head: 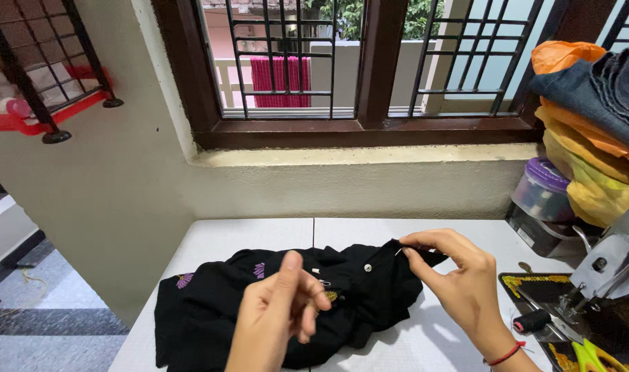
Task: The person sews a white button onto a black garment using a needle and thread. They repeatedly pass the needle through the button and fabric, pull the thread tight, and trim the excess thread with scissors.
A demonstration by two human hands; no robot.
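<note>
A black garment [218,310] with purple and gold embroidered motifs and a small white button lies crumpled on a white table [259,234]. My right hand [459,282] pinches the garment's upper right edge between thumb and fingertips, and a thin needle-like glint shows at the fingertips. My left hand [280,310] hovers over the middle of the garment with its fingers curled together near a small metal piece; whether it holds anything I cannot tell.
A sewing machine [604,275] stands at the right, with a dark thread spool [531,321] and yellow-green scissors [593,357] by it. Folded orange, yellow and denim cloth [590,103] is piled behind, above a purple-lidded container [542,189]. A barred window [369,62] faces me.
</note>
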